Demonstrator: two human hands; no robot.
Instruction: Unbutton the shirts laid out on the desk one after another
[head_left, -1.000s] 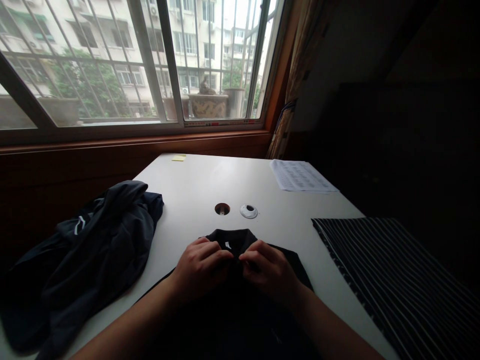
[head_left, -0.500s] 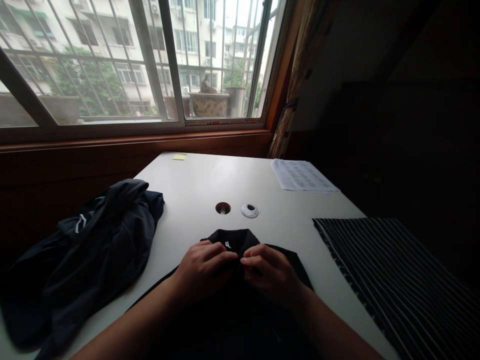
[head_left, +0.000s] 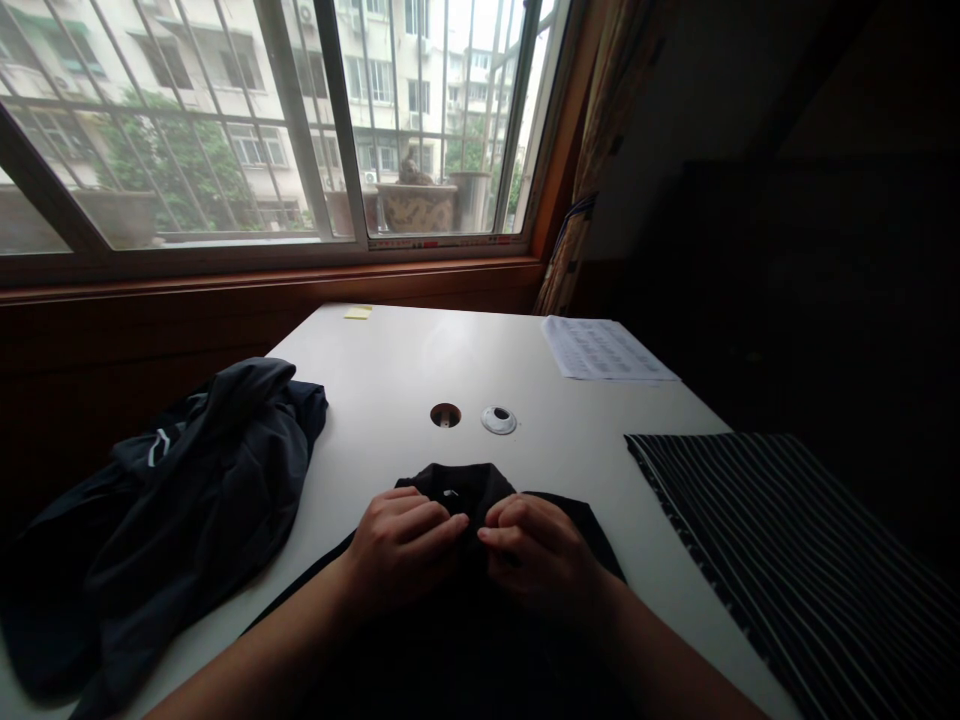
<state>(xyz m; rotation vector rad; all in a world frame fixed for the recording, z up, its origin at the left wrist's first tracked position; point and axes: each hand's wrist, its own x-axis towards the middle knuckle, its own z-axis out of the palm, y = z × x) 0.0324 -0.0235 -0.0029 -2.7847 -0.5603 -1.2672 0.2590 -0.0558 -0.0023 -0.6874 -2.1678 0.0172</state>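
Observation:
A black collared shirt (head_left: pixel 459 482) lies flat on the white table (head_left: pixel 405 360) right in front of me, its collar pointing toward the window. My left hand (head_left: pixel 401 545) and my right hand (head_left: pixel 536 550) rest side by side on it just below the collar. Both have their fingers curled and pinched at the fabric of the shirt's front, fingertips nearly touching each other. What exactly sits between the fingertips is too dark to make out.
A crumpled dark jacket (head_left: pixel 172 500) is heaped at the table's left. A striped dark cloth (head_left: pixel 787 550) covers the right side. A printed sheet (head_left: pixel 604 350), a yellow note (head_left: pixel 358 313), a cable hole (head_left: pixel 445 415) and its white cap (head_left: pixel 499 420) lie farther back.
The collar has slid slightly nearer to me, and both hands have closed in a little more tightly at the shirt's front. Otherwise nothing moved.

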